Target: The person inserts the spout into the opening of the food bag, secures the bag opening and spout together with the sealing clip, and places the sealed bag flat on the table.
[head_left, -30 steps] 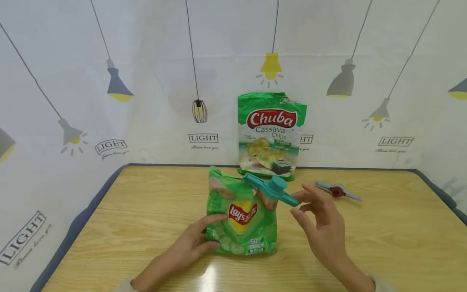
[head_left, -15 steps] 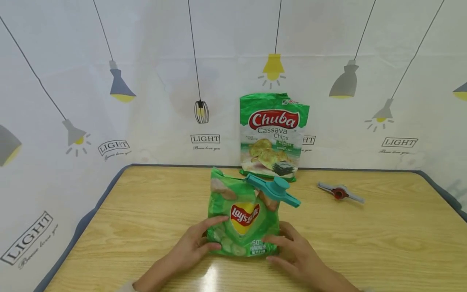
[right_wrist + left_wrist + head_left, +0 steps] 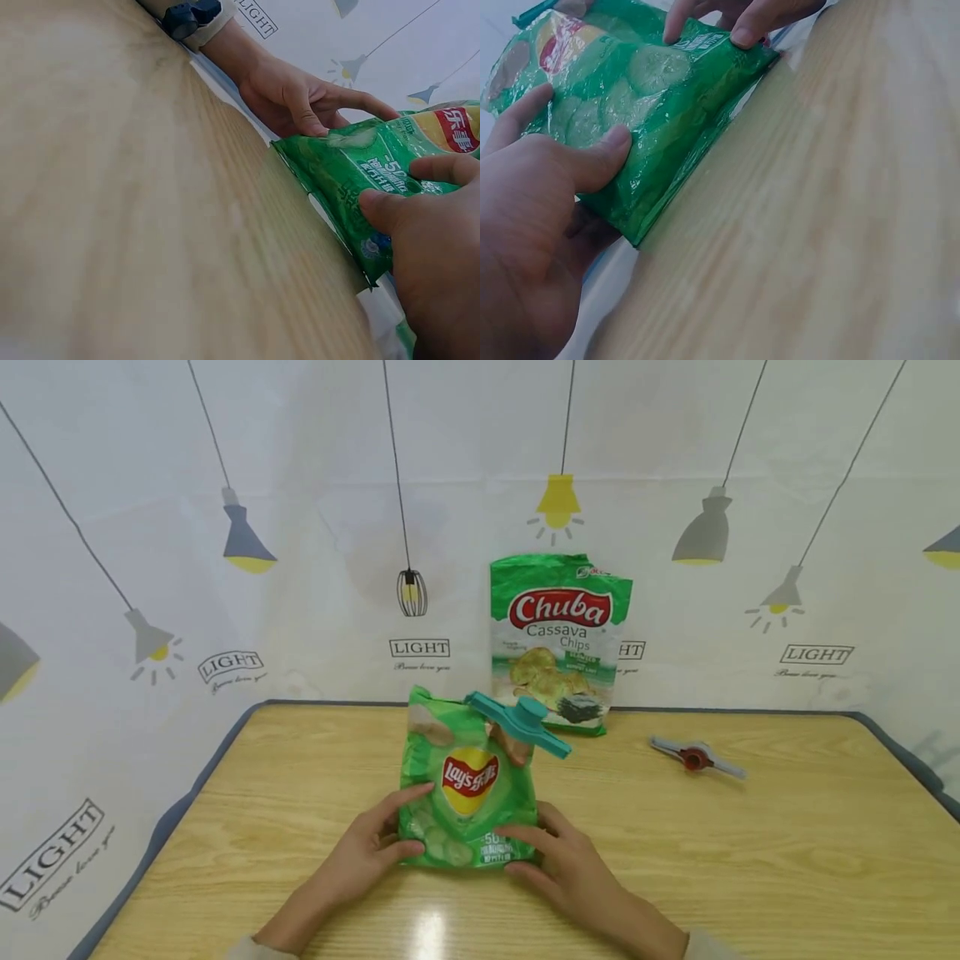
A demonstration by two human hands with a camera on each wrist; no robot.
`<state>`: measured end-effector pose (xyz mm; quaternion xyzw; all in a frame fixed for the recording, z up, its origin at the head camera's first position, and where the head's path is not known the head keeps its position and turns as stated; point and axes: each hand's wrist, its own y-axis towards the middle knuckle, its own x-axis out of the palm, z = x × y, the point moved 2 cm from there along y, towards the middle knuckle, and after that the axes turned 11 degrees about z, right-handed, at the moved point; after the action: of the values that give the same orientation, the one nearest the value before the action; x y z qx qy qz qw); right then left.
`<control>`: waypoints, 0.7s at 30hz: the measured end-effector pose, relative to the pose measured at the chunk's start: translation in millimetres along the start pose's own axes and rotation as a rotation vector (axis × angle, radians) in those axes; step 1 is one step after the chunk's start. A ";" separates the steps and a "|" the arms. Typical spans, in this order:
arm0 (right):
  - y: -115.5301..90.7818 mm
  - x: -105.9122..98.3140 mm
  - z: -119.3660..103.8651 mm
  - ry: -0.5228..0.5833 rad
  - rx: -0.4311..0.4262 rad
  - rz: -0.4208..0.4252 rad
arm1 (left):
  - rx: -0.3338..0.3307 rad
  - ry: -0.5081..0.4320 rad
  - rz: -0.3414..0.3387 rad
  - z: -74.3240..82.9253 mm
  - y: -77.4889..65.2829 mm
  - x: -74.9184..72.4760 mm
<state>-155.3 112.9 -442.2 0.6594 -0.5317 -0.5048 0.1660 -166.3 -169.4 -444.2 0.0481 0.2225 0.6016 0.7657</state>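
Note:
A green Lay's chip bag [image 3: 450, 814] stands nearly upright between both hands, close over the table. My left hand [image 3: 367, 843] grips its lower left side, thumb and index finger on the front, other fingers behind. On the lower right side my right hand [image 3: 573, 868] holds it the same way, as the right wrist view also shows on the bag [image 3: 345, 176]. A teal bag clip [image 3: 521, 722] sits slanted across the bag's top right corner, its far end sticking out past the edge.
Behind, a green and white Chuba cassava chips bag [image 3: 562, 643] leans upright against the printed backdrop [image 3: 322, 610]. A grey clip with a red round centre [image 3: 697, 756] lies on the wooden table [image 3: 787, 860] at the right.
My right hand has left the teal clip's end and come down to grip the bag's lower right side. Both hands have then shifted the bag, clip included, to the left and slightly back.

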 end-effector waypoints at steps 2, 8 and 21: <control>3.7 5.4 2.0 -0.006 0.009 0.001 | 0.006 -0.027 0.005 -3.3 1.3 -5.5; 16.7 22.3 4.1 0.030 0.030 0.006 | -0.024 -0.092 0.011 -13.7 4.0 -25.2; 33.3 66.3 -9.6 0.121 0.173 -0.075 | -0.089 -0.015 0.099 -24.5 -11.3 -67.9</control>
<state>-169.9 39.7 -445.3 0.7201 -0.5373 -0.4220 0.1213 -177.9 -241.3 -450.8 0.0297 0.1870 0.6478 0.7379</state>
